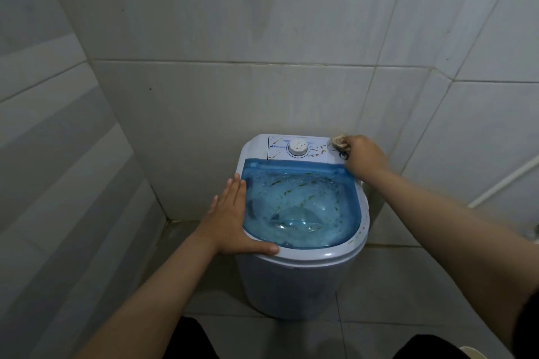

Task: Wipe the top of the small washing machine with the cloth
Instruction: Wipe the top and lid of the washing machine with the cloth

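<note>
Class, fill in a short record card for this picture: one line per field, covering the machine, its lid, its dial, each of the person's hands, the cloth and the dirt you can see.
machine: small white washing machine, standing in a tiled corner
lid: blue see-through lid, closed
dial: round white dial on the back panel
left hand: left hand flat on the lid's left edge, fingers open
right hand: right hand at the back right corner, closed on the cloth
dirt: yellowish flecks on lid and panel
</note>
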The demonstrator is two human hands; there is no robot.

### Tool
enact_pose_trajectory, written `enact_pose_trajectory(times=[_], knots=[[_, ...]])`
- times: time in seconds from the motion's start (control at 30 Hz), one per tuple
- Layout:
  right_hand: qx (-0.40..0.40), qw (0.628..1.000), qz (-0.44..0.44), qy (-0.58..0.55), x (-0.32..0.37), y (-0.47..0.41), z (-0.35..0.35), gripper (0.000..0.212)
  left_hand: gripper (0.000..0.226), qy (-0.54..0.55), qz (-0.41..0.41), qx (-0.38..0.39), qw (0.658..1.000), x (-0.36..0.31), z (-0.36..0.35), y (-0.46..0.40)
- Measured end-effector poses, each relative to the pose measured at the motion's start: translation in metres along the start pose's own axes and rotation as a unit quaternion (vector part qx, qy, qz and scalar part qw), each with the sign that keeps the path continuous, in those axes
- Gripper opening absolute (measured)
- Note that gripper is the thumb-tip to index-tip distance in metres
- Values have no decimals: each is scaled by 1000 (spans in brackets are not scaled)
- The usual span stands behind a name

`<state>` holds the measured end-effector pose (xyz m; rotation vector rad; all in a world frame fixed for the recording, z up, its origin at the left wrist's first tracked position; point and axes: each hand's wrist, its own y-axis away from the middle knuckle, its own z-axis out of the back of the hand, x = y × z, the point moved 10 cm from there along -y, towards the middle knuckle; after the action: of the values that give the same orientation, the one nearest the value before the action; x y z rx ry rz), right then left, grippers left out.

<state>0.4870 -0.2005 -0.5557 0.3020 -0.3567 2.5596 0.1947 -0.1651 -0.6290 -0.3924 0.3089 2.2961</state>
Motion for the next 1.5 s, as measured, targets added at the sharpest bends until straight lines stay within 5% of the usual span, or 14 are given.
enact_pose_trajectory(times=[0.67, 1.17, 1.5], knots=[[40, 985, 103, 129, -7, 94, -1, 35, 152, -2, 6, 12, 1000, -4, 2, 4], [71, 980, 75, 168, 7, 169, 4, 46, 155, 6, 0, 5, 1000, -5, 2, 4], [8, 965, 105, 238, 35, 210, 3, 55, 156, 6, -3, 6, 1000, -6, 2, 6]])
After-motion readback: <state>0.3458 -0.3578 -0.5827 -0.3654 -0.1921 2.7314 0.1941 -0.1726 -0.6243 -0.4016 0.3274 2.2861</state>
